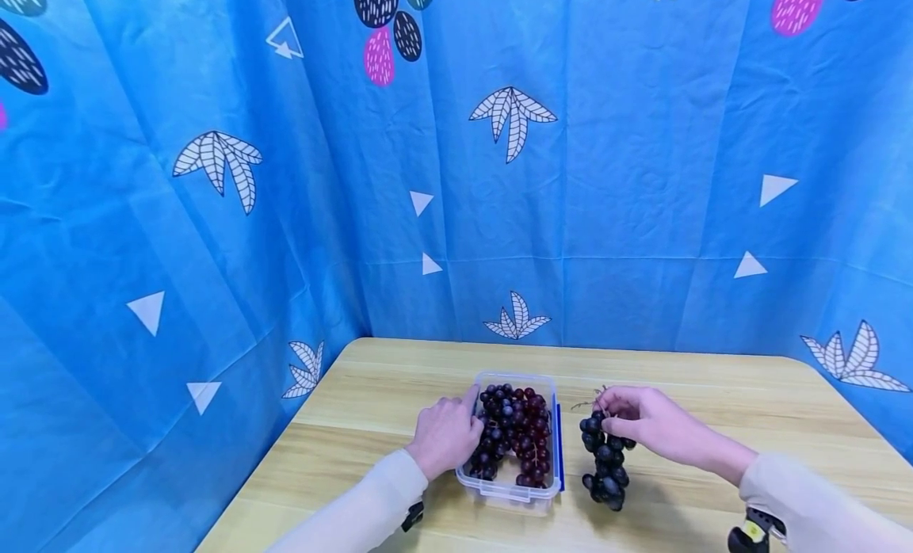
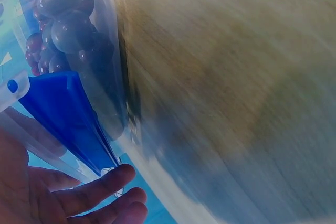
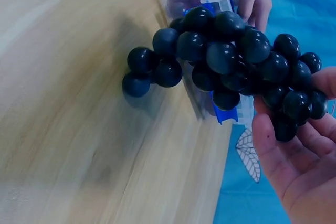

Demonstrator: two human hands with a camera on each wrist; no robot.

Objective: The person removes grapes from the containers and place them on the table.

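Observation:
A clear plastic container (image 1: 508, 493) with blue clips stands on the table, with dark purple grapes (image 1: 492, 442) on its left and redder grapes (image 1: 535, 426) on its right. My left hand (image 1: 445, 434) holds the container's left wall, the thumb over the rim. In the left wrist view, its fingers (image 2: 100, 190) lie outside beside a blue clip (image 2: 65, 119). To the right of the container, my right hand (image 1: 645, 422) pinches the top of a bunch of black grapes (image 1: 606, 466), which hangs down. The right wrist view shows the black grapes (image 3: 223, 56) above the tabletop.
The light wooden table (image 1: 385, 371) carries the container near its middle. Blue patterned curtains (image 1: 628, 181) hang behind it and to the left. A blue clip flap (image 1: 560, 450) sticks out on the container's right side.

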